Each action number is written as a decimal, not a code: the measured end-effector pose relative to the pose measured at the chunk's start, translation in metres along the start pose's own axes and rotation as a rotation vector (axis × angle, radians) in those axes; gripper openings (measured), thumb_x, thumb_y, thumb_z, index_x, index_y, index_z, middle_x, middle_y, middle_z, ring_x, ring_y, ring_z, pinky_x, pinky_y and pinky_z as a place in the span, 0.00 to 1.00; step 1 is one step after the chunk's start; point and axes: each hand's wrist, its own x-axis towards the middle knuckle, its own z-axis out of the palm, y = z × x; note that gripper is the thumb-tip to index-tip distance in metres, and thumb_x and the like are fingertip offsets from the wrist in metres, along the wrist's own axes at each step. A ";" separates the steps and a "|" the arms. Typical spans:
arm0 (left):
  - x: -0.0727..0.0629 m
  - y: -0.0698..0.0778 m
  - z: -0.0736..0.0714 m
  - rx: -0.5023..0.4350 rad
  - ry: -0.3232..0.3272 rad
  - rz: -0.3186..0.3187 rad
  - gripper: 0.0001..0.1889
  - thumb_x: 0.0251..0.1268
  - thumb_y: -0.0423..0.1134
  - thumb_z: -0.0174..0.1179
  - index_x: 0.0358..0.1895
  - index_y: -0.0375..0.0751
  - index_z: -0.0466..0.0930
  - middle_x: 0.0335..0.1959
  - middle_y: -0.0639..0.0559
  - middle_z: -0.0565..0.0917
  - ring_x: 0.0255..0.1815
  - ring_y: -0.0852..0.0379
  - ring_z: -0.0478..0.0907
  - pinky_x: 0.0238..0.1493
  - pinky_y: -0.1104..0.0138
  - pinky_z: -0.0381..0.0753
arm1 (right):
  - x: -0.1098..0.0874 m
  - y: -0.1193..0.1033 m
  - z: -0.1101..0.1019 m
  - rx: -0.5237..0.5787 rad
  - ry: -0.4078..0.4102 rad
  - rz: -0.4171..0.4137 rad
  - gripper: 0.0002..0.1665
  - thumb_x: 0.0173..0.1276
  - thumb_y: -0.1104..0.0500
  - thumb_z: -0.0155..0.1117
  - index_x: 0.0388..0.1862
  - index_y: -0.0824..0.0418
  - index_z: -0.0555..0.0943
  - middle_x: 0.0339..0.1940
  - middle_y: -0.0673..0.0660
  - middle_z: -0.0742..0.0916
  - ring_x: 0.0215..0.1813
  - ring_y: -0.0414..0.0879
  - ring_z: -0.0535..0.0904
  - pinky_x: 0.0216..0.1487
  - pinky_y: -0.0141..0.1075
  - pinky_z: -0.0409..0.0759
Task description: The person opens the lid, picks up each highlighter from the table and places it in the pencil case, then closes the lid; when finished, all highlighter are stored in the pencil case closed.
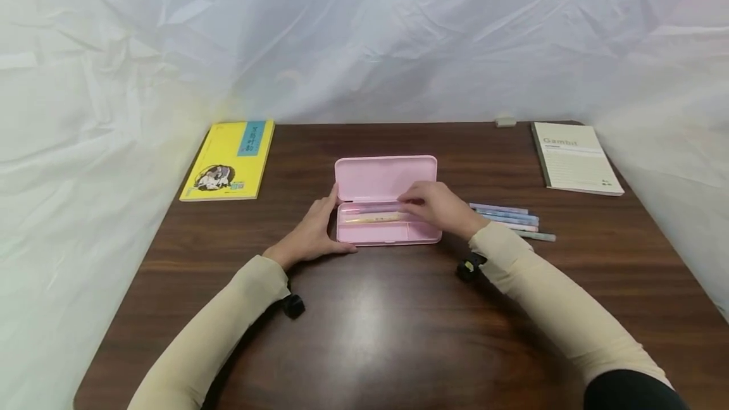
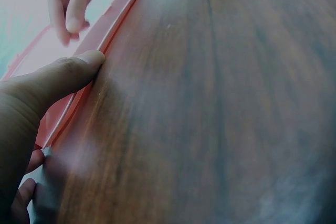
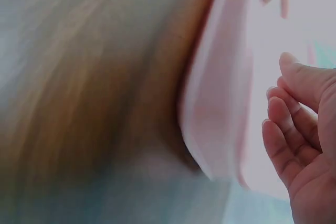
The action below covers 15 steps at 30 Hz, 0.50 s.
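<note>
A pink pencil case (image 1: 373, 234) lies on the table with its lid (image 1: 381, 176) raised at the back. Inside, along the rear, are a yellowish pen (image 1: 370, 219) and a pink-purple pen (image 1: 367, 209). My left hand (image 1: 310, 231) holds the case by its left end, thumb on the front edge and fingers towards the back corner. Over the right part of the case hovers my right hand (image 1: 437, 206), its fingers loosely bent. The right wrist view shows nothing between that thumb (image 3: 304, 77) and the fingers.
Several pens (image 1: 507, 217) lie in a loose bunch right of the case, partly behind the right wrist. A yellow book (image 1: 228, 160) is at the back left, a notebook (image 1: 578, 160) at the back right. A small whitish block (image 1: 505, 122) sits at the table's rear edge.
</note>
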 end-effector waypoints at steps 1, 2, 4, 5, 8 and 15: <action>0.000 0.000 0.001 0.004 0.001 0.009 0.74 0.44 0.61 0.78 0.80 0.54 0.22 0.74 0.50 0.62 0.72 0.49 0.55 0.72 0.49 0.56 | -0.007 0.001 -0.006 -0.009 0.030 0.001 0.10 0.66 0.59 0.71 0.44 0.62 0.89 0.39 0.52 0.89 0.43 0.44 0.82 0.47 0.43 0.80; 0.001 0.000 0.002 0.009 0.002 0.016 0.74 0.44 0.61 0.78 0.80 0.54 0.22 0.73 0.50 0.63 0.71 0.49 0.56 0.71 0.49 0.56 | -0.016 0.002 -0.013 -0.018 0.058 0.005 0.11 0.66 0.58 0.72 0.44 0.62 0.89 0.39 0.52 0.89 0.42 0.45 0.82 0.46 0.43 0.80; 0.001 0.001 0.004 0.016 0.004 0.027 0.74 0.43 0.61 0.78 0.80 0.52 0.23 0.71 0.50 0.65 0.70 0.49 0.57 0.71 0.49 0.57 | -0.036 0.006 -0.029 -0.054 0.114 0.015 0.11 0.65 0.59 0.72 0.44 0.62 0.89 0.39 0.52 0.89 0.41 0.45 0.83 0.44 0.43 0.80; 0.001 0.001 0.005 0.018 0.008 0.033 0.74 0.43 0.60 0.78 0.80 0.51 0.23 0.70 0.50 0.65 0.69 0.49 0.58 0.70 0.49 0.58 | -0.048 0.008 -0.037 -0.066 0.135 0.038 0.10 0.65 0.58 0.72 0.44 0.61 0.89 0.39 0.52 0.89 0.39 0.45 0.84 0.42 0.43 0.80; 0.000 0.000 0.005 0.021 0.022 0.041 0.74 0.43 0.59 0.79 0.81 0.49 0.25 0.69 0.51 0.67 0.67 0.49 0.59 0.69 0.49 0.59 | -0.087 0.017 -0.060 -0.119 0.184 0.132 0.11 0.66 0.58 0.71 0.46 0.60 0.89 0.40 0.52 0.89 0.37 0.45 0.84 0.38 0.43 0.80; -0.004 -0.003 0.004 0.024 0.031 0.032 0.74 0.43 0.61 0.78 0.81 0.51 0.25 0.67 0.54 0.67 0.65 0.51 0.59 0.69 0.49 0.60 | -0.168 0.044 -0.085 -0.286 0.201 0.314 0.13 0.65 0.57 0.72 0.46 0.63 0.88 0.38 0.56 0.89 0.37 0.48 0.82 0.36 0.45 0.77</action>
